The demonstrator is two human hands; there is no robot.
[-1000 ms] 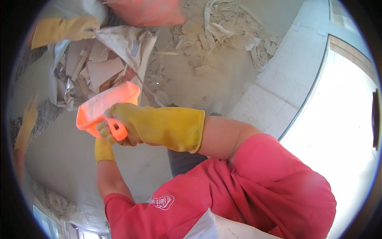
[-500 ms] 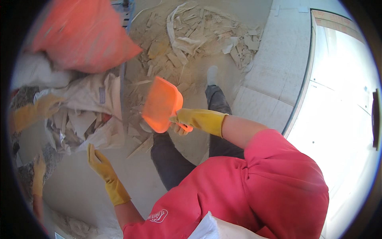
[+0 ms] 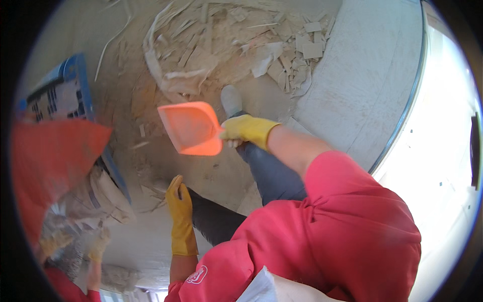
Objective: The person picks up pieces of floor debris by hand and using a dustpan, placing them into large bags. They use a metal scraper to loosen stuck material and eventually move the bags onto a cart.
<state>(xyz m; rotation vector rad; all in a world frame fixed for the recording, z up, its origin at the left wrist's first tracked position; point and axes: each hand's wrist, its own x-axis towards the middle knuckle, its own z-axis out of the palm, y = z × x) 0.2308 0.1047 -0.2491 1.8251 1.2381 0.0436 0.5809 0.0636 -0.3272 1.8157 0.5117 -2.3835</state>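
My right hand (image 3: 242, 130), in a yellow rubber glove, is closed on the handle of an orange dustpan (image 3: 188, 128). The pan is tilted above the dusty floor, and dust shows inside it. My left hand (image 3: 179, 199), gloved in darker yellow, hovers beside my leg with a small gap between thumb and fingers and nothing visible in it. Beyond the dustpan lies a rubble pile (image 3: 287, 55) of broken board pieces, dust and torn white wrapping.
At the left a co-worker's gloved hands (image 3: 55, 244) are below a large orange-red bag (image 3: 55, 161). A beige sack (image 3: 98, 196) stands by a blue-edged frame (image 3: 83, 85). Pale panels (image 3: 362, 70) lie on the right. My shoe (image 3: 231, 99) is at the rubble's edge.
My view has swung toward the left. The dustpan has turned, so its inside faces up more. My left hand has come away from the beige sack, nearer my leg.
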